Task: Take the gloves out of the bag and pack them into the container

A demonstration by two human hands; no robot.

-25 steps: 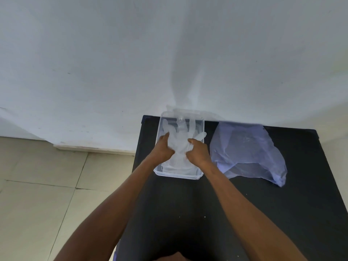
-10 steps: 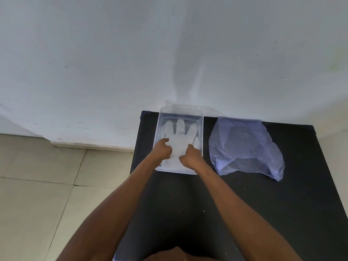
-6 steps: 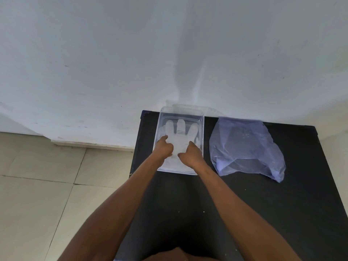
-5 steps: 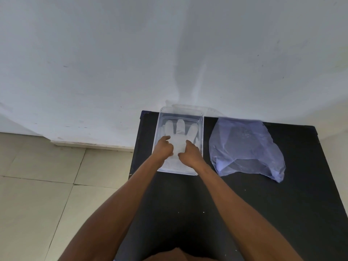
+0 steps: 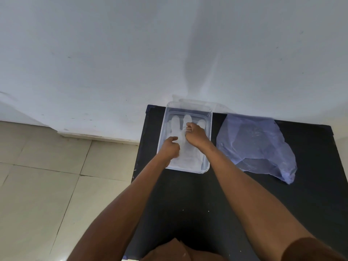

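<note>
A clear plastic container (image 5: 205, 169) stands at the far left corner of the black table (image 5: 188, 196), against the wall. White gloves (image 5: 190, 157) lie flat inside it, fingers pointing toward the wall. Both my hands are inside the container. My left hand (image 5: 169, 148) rests on the gloves' left side with its fingers curled. My right hand (image 5: 196, 135) is farther in, its curled fingertips pinching the gloves near the base of their fingers. The thin bluish plastic bag (image 5: 254, 146) lies crumpled on the table to the right of the container.
A white wall (image 5: 169, 53) rises directly behind the table. Beige floor tiles (image 5: 47, 185) lie beyond the table's left edge. Bare black tabletop stretches in front of the container and the bag.
My right hand has moved farther into the container, up to the gloves' fingers. My left hand has stayed on the gloves' left side. The bag has not moved.
</note>
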